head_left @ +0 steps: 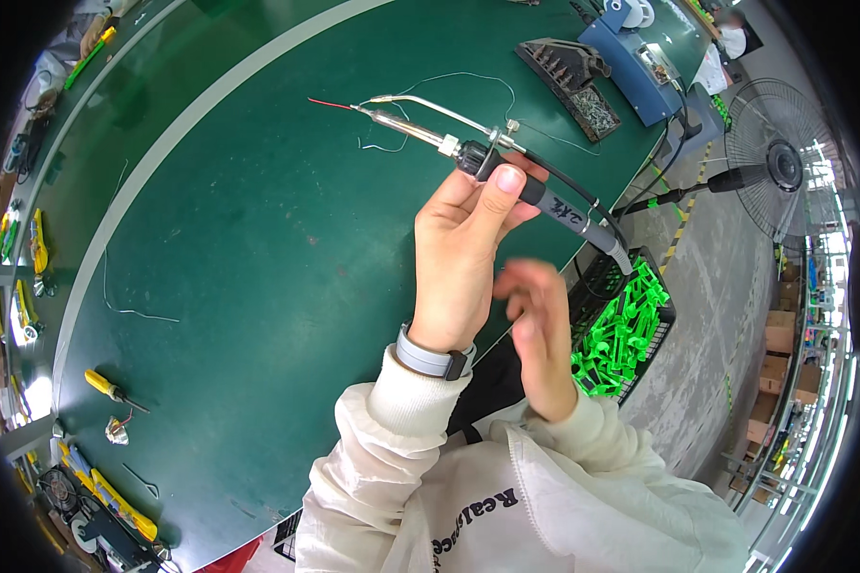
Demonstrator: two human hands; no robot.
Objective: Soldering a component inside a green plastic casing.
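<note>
Fingers [468, 196] of the left hand [459, 263] curl shut around the dark grip of a soldering iron [506, 172], thumb laid along its top, so the metal tip points left and away over the green work table [258, 248], well clear of the body. The right hand [540, 334] hangs blurred just right of the left wrist, fingers loosely spread and holding nothing.

The table fills most of the view, a pale stripe curving along its far-left side. Off its right edge, on the grey floor, a standing fan [784, 167] faces the bench, and a black crate of bright green plastic parts [621, 329] sits near the person, likely kept within easy reach. At the far end a blue machine [631, 57] and a dark iron stand [569, 81] sit together. The iron's black cable [592, 205] trails right off the table edge. A thin red-tipped wire [333, 103] lies just beyond the tip, and a yellow-handled screwdriver [110, 387] rests at the near left.
</note>
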